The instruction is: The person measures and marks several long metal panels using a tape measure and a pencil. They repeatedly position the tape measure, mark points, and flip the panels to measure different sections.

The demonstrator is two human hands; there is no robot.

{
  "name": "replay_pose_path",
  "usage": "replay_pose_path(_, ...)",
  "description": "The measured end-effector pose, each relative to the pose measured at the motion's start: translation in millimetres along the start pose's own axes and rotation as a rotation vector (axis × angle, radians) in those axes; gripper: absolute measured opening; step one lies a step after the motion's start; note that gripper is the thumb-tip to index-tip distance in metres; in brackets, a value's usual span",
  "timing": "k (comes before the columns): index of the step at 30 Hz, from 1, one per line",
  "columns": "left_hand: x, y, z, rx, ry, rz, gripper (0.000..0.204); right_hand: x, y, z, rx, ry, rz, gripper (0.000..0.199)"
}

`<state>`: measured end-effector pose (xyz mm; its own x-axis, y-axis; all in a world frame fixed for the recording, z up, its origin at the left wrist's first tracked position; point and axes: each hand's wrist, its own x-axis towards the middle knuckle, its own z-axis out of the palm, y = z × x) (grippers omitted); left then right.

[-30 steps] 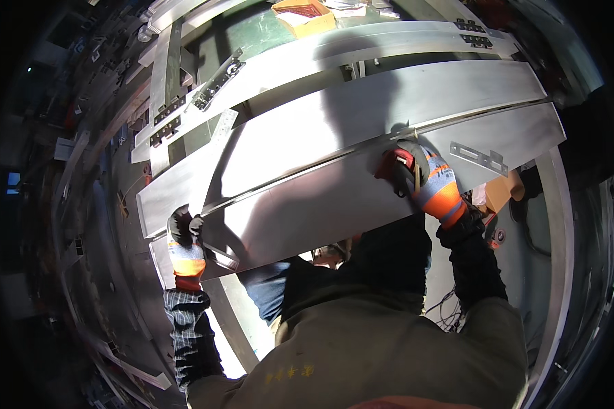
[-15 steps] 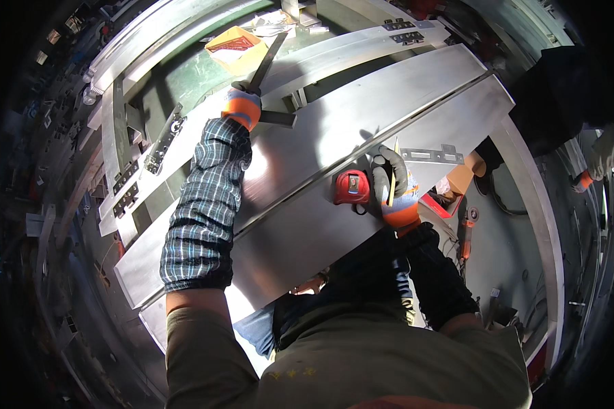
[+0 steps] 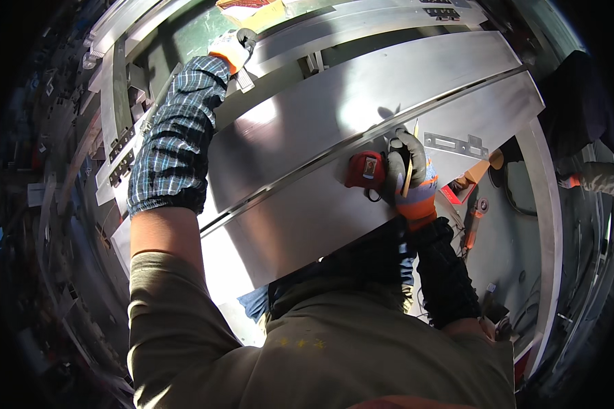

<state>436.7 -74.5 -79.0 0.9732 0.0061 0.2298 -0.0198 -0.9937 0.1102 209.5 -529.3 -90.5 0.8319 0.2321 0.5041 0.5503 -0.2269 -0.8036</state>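
At the upper left, my left hand (image 3: 233,51), in a grey and orange work glove, is closed around a metal square. One dark leg of the square (image 3: 297,20) points to the far right; its other leg comes out below the glove. My right hand (image 3: 411,170), gloved alike, is over the metal panel (image 3: 300,225) with a yellow pencil (image 3: 408,176) between its fingers. Against that hand's left side is a red tape measure (image 3: 366,170); whether the fingers grip it too, I cannot tell. Just right of the hand a slotted flat metal plate (image 3: 456,145) lies on the panel.
A long groove (image 3: 320,157) runs along the panel. Behind are frame bars carrying black hinge-like fittings (image 3: 441,12) and a yellow cardboard box (image 3: 252,12). An orange power tool (image 3: 474,221) lies lower right. Another person's gloved hand (image 3: 569,180) shows at far right.
My left hand has moved up and away from me, and the square in it has turned clockwise. The view has shifted; my right hand still has the pencil, beside the tape measure.
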Motion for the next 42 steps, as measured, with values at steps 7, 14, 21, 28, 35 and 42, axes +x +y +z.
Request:
replay_pose_path(7, -63.1, 57.7, -105.6, -0.218, -0.007, 0.262, 0.031, -10.3, 27.7, 9.0, 0.119, 0.057, -0.047, 0.034)
replay_pose_path(14, -299.7, 59.1, -191.1, -0.529, -0.037, -0.016, 0.044, 5.9, -12.1, -2.4, 0.205, -0.112, 0.207, 0.045)
replay_pose_path(21, -501.5, 25.4, -189.0, -0.507, -0.104, -0.232, 0.042, 52.2, -39.6, -75.7, -0.730, -0.181, 0.119, 0.039)
replay_pose_path(28, -495.2, 14.3, -163.5, -0.137, -0.142, -0.176, 0.041, 69.2, 20.8, -107.5, -0.806, -0.340, 0.113, 0.039)
replay_pose_path(35, -509.1, 13.4, -149.4, -0.092, -0.166, -0.222, 0.042, 24.1, 46.4, -153.7, -0.834, 0.012, 0.064, 0.048)
replay_pose_path(42, -512.2, 17.7, -134.8, -0.106, -0.109, -0.241, 0.040, -15.5, 34.4, -181.5, -0.829, -0.233, 0.167, 0.058)
